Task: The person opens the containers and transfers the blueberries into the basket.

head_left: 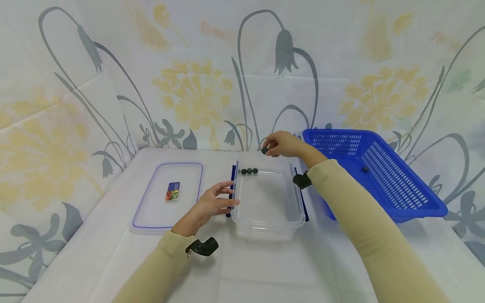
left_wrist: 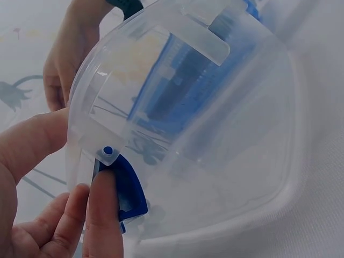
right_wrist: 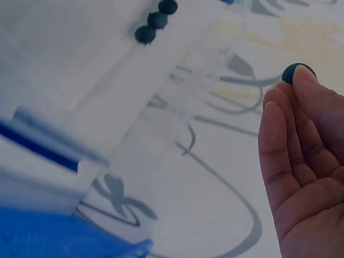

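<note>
A clear plastic container [head_left: 270, 233] with blue side latches [left_wrist: 129, 191] stands at the middle of the table. Inside, by its far wall, three small dark balls [head_left: 249, 171] sit in a row. My left hand [head_left: 213, 203] is at the container's left side, its fingers touching the rim and a latch without wrapping round them. Above the container's far edge, my right hand [head_left: 286, 145] pinches another small dark ball [right_wrist: 293, 72] between thumb and fingertips. One more dark ball [head_left: 365, 169] lies in the blue basket [head_left: 401, 179] on the right.
To the left, a clear lid [head_left: 151, 210] with a blue-purple seal lies flat, with a colourful label [head_left: 172, 191] on it. A flower-patterned cloth [head_left: 201, 42] hangs behind the white-covered table [head_left: 242, 269]. My right forearm passes in front of the basket's near left side.
</note>
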A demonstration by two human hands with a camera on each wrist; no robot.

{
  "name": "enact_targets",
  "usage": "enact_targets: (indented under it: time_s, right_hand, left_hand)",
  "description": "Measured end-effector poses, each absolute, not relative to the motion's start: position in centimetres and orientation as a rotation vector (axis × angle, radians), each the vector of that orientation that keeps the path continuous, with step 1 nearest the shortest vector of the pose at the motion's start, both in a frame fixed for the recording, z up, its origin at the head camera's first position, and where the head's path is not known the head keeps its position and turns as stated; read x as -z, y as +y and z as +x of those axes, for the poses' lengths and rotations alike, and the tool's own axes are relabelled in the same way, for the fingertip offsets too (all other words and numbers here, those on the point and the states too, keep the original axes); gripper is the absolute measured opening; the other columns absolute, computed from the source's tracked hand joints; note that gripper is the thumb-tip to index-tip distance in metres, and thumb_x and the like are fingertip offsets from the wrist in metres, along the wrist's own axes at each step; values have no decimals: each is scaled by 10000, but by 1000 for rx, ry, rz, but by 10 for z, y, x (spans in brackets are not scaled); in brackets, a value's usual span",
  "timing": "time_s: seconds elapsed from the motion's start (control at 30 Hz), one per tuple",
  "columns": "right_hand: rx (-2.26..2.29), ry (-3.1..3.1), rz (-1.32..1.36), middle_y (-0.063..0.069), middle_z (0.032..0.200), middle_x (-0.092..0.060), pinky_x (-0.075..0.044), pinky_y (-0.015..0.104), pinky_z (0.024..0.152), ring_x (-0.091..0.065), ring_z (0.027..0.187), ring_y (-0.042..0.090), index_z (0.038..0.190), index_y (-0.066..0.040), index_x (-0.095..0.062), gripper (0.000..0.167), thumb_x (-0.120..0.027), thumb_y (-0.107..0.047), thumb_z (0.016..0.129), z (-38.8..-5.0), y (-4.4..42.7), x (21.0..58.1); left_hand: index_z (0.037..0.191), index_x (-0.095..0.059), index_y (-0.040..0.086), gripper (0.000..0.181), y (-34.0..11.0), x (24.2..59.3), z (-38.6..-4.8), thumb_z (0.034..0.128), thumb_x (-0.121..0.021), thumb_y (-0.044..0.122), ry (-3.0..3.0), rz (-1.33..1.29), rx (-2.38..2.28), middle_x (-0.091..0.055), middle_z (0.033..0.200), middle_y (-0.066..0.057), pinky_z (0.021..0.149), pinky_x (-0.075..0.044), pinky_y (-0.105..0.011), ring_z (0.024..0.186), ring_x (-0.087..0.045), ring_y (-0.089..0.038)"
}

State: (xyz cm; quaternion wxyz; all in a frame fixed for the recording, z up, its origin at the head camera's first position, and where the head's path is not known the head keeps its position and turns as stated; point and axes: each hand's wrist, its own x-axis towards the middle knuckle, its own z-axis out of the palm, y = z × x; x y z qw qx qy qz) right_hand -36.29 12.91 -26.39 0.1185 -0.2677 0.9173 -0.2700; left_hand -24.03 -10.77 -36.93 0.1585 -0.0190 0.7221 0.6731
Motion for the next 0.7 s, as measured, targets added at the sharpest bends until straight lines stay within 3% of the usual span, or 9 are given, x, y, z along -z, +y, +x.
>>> enact_targets:
  time_s: [0.37,0.7]
  right_hand:
    - [780,2737,-719,123,853,-617,-485,336,675,-553,755,266,1116,45,-598,264,-623,-78,884,-361,179,258]
    - [770,2796,-689,116,870,-620,-497,427,764,-590,801,278,1123,46,-599,268,-624,-76,886,-353,224,254]
  left_hand:
    - [1373,-450,139,631,-107,368,-239,809,-727,87,2077,-25,-1911,-473,1246,-119,850,-511,-395,978,-569,-241]
    - [1370,-451,135,625,-107,367,-239,811,-725,85,2078,-24,-1910,-473,1244,-118,851,-510,-396,989,-562,-243]
